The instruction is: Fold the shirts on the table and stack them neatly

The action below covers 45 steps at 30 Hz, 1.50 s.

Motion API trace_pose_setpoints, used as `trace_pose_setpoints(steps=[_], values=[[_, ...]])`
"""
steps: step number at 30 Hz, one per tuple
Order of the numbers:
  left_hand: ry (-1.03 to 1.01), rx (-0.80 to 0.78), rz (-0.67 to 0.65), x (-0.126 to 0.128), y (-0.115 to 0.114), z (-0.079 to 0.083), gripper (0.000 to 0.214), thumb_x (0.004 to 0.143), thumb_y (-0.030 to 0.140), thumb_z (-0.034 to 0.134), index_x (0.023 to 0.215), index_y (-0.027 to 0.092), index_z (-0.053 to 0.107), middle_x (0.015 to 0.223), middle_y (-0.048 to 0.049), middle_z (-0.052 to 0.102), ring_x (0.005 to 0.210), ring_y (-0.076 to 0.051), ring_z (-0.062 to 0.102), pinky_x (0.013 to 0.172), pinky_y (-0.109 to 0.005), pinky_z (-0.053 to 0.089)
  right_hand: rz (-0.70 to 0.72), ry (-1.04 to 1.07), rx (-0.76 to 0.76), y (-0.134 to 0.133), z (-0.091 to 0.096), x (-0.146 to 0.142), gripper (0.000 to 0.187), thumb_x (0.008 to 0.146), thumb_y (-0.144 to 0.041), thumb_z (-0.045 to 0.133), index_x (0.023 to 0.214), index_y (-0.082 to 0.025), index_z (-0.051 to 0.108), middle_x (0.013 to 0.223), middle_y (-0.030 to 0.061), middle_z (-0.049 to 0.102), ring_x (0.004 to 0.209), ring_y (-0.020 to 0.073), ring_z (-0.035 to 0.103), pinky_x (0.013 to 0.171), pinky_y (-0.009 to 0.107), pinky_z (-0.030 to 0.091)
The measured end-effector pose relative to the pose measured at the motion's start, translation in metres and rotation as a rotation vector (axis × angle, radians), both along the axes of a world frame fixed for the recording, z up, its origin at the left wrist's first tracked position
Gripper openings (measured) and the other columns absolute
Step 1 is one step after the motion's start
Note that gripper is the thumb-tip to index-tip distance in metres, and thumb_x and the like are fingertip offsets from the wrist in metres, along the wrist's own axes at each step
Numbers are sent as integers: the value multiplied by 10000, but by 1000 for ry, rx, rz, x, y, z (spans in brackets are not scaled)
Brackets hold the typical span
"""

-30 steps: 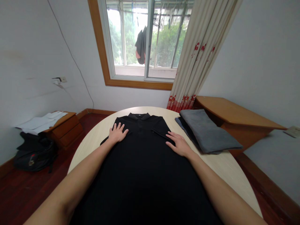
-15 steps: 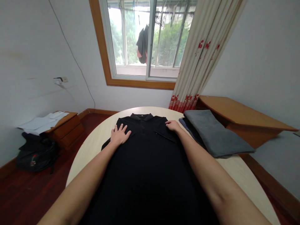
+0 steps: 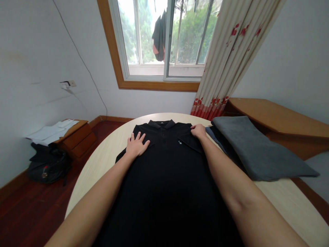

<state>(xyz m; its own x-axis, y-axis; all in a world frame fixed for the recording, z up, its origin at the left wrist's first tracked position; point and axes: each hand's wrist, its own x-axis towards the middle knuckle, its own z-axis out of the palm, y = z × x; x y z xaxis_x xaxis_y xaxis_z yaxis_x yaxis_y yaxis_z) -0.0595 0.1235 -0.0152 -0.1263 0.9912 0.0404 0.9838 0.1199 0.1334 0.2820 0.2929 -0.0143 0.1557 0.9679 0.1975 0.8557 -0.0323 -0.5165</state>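
Note:
A black polo shirt (image 3: 164,171) lies face up on the round table (image 3: 92,175), its collar at the far edge. A small white logo shows on its chest. My left hand (image 3: 137,145) rests flat on the shirt's left shoulder area with fingers spread. At the opposite shoulder, my right hand (image 3: 198,131) has its fingers closed on the fabric's edge. The sleeves look turned in over the shirt front, and the lower part runs down into the dark bottom of the view.
Folded grey cloth (image 3: 259,147) lies on darker garments at the table's right. Beyond stands a wooden desk (image 3: 280,111). A curtain (image 3: 231,55) hangs beside the window. On the left are a small cabinet (image 3: 82,139) with papers and a black bag (image 3: 48,164).
The view has shifted slightly, so things sit a little further right. The chest logo now shows more clearly. Both hands keep their places on the shirt.

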Motion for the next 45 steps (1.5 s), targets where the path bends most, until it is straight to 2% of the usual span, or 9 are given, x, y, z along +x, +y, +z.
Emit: trace_pose_setpoints(steps=[9,15,19,22,26,31,35,41,45], values=[[11,-11,-39,27,48,4,754,964,681,222,1595,277,303,1684,-38,196,1533,-413,131,1214,-571,182,-66,-157,20,13,4,23,382,747,-54,657,1112,-124,745,1210,179,684,1102,290,662,961,331,495],[-26,-20,-60,33,70,5,762,958,687,227,1597,279,297,1689,-32,177,1538,-410,106,1215,-588,159,9,-371,0,5,11,23,476,846,-80,569,1319,-114,607,1319,210,573,1161,294,601,973,361,471],[-31,-18,-59,32,71,3,758,959,684,238,1595,278,301,1689,-33,173,1539,-408,102,1215,-590,157,13,-478,-3,-16,23,11,435,947,-260,521,1352,-102,553,1363,229,545,1251,335,529,1026,453,425],[-39,-8,-59,32,70,2,761,962,682,223,1594,266,309,1687,-39,172,1539,-409,101,1214,-595,155,140,-521,4,-43,29,2,463,1002,-383,430,1361,-118,553,1493,207,473,1362,332,442,1106,496,346],[-5,57,-38,36,64,7,741,990,628,172,1564,208,383,1659,-80,272,1521,-398,198,1203,-596,175,243,-499,-99,-90,24,-6,567,1037,-446,323,1445,-93,498,1600,181,365,1472,314,327,1180,488,263],[144,191,-128,49,29,14,685,1028,506,179,1522,109,438,1615,-141,358,1504,-363,263,1207,-565,154,312,-489,-155,-156,10,1,632,1035,-477,301,1543,-109,377,1642,148,286,1522,287,247,1222,494,193],[139,145,-186,51,-18,8,686,1028,506,198,1542,99,398,1638,-131,303,1523,-336,233,1214,-551,170,358,-481,-146,-200,4,9,635,1035,-488,267,1551,-135,376,1647,129,275,1535,272,219,1227,501,185],[78,27,-209,28,-89,-1,674,1023,523,225,1570,151,351,1666,-84,227,1550,-292,160,1227,-516,190,390,-414,-148,-246,5,16,658,1029,-507,268,1567,-137,348,1651,116,263,1540,248,209,1236,467,184],[78,9,-218,7,-131,-2,711,1017,542,230,1582,118,313,1664,-92,224,1543,-291,186,1229,-474,206,402,-404,-115,-277,2,32,666,1027,-514,278,1557,-119,366,1644,116,283,1533,242,233,1240,443,186]])
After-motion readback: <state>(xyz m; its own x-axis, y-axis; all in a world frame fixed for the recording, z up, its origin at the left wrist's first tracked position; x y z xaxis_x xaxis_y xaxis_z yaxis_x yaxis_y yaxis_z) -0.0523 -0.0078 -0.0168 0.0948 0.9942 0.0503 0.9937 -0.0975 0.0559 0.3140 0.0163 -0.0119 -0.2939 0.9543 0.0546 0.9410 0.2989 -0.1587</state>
